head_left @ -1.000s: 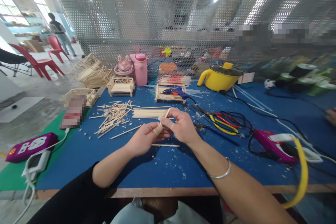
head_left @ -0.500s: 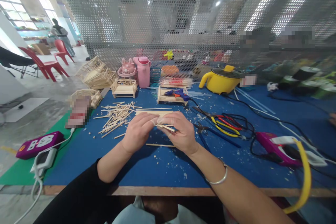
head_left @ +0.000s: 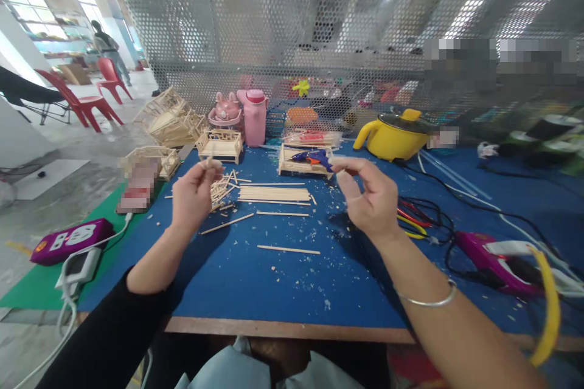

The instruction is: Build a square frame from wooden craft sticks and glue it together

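Note:
My left hand (head_left: 194, 194) is raised over the left of the blue mat, thumb and fingertips pressed together; what they pinch, if anything, is too small to name. On the right, my right hand (head_left: 371, 197) hovers with thumb and forefinger apart and nothing visible between them, near the blue glue gun (head_left: 312, 158), which rests on a small wooden frame (head_left: 285, 167). Between the hands lies a row of thin sticks (head_left: 274, 194). Single sticks lie in front, one nearest me (head_left: 288, 250). A loose heap of short sticks (head_left: 221, 193) is partly behind my left hand.
Small wooden furniture (head_left: 220, 146), a pink bottle (head_left: 254, 118) and a yellow pot (head_left: 395, 137) line the back. Cables and pliers (head_left: 413, 225) lie at right. A phone (head_left: 139, 185) and purple power strips (head_left: 70, 242) are at left. A person (head_left: 107, 48) stands far off.
My hands have parted, the left moving left and the right moving right and up. The sticks held between them are out of my right hand, and the row of sticks is uncovered.

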Motion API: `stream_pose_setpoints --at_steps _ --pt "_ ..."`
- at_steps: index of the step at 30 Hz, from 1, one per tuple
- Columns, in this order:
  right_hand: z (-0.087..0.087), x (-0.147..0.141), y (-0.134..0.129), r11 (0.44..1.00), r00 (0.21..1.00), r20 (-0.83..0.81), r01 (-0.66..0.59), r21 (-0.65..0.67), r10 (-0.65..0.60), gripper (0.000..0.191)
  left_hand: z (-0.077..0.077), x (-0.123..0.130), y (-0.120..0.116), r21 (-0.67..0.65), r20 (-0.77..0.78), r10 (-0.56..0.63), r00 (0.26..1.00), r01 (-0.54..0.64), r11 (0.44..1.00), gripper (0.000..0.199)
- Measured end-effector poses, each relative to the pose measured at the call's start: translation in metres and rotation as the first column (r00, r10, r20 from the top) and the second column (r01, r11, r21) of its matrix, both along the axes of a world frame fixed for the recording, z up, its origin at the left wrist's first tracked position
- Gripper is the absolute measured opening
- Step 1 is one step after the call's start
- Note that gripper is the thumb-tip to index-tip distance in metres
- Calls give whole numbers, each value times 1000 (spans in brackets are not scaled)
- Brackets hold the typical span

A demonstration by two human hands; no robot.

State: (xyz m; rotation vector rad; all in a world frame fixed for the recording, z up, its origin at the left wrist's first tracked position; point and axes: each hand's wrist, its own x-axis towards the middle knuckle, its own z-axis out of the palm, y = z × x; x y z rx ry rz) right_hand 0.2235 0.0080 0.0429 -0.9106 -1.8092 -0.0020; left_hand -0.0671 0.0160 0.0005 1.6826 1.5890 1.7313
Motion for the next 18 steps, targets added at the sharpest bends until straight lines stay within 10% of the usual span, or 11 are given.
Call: stream_pose_setpoints --at_steps 6,13,18 --pt "-18 24 16 959 945 315 169 -226 -92 18 2 -4 -2 -110 255 -47 966 77 991 30" --pt "-27 58 1 728 713 700 499 -469 -38 23 0 8 -5 -211 446 -195 874 315 925 33" --pt "-35 71 -31 747 685 727 505 -431 -43 28 4 4 -3 -44 648 -125 751 200 979 34"
